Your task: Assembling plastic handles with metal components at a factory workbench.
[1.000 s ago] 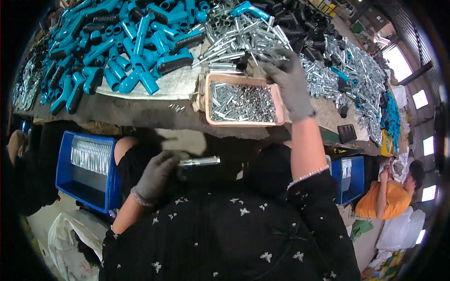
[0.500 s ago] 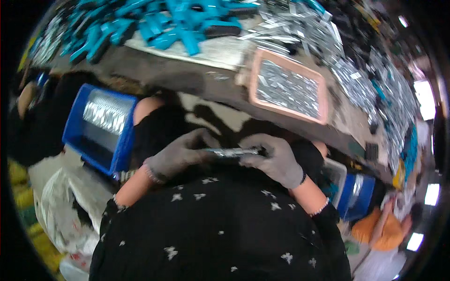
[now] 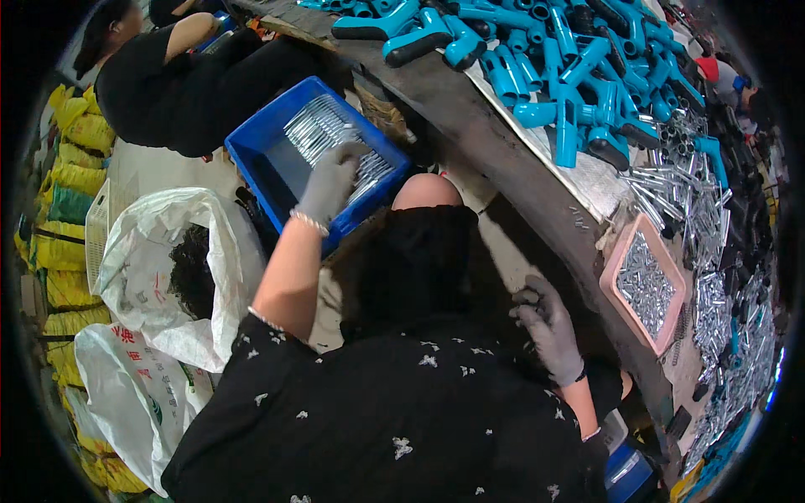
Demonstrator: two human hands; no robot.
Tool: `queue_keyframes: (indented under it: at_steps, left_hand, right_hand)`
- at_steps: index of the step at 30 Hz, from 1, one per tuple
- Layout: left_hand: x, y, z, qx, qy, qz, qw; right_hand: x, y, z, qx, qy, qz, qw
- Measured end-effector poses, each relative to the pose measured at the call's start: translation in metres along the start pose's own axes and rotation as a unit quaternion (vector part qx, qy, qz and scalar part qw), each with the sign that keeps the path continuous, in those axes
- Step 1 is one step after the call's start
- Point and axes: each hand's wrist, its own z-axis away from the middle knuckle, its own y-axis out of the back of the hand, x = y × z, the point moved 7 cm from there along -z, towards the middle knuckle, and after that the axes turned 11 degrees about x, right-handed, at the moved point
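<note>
Table (image 3: 503, 151) w/ teal pcs (image 3: 567, 134); blue bin (image 3: 260, 138), yellow bundles (image 3: 74, 281) L.

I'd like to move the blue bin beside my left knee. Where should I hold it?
Probably best: grip the blue bin by its rim, one hand on each of two opposite walls, coming from above. Its top is open and walls stand up all round. The silver tubes lie toward the bench side, so that side may be heavier.

Gloved hands (image 3: 333, 183) (image 3: 549, 329) — two, pink tray (image 3: 629, 314) — one
</note>
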Motion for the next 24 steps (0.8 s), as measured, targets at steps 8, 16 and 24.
queue_keyframes:
  at_steps: [8,16,24]
  left_hand:
    - [-0.081,-0.012,-0.070,-0.011,-0.051,-0.360,0.931]
    - [-0.105,0.049,-0.125,0.193,0.016,-0.396,0.898]
    - [-0.107,0.014,-0.132,0.045,-0.077,-0.334,0.938]
  right_hand:
    - [0.039,0.024,0.011,0.077,-0.043,0.022,0.996]
    - [0.050,0.054,0.031,0.153,-0.076,0.032,0.985]
    - [0.072,0.056,0.034,0.157,-0.120,0.003,0.980]
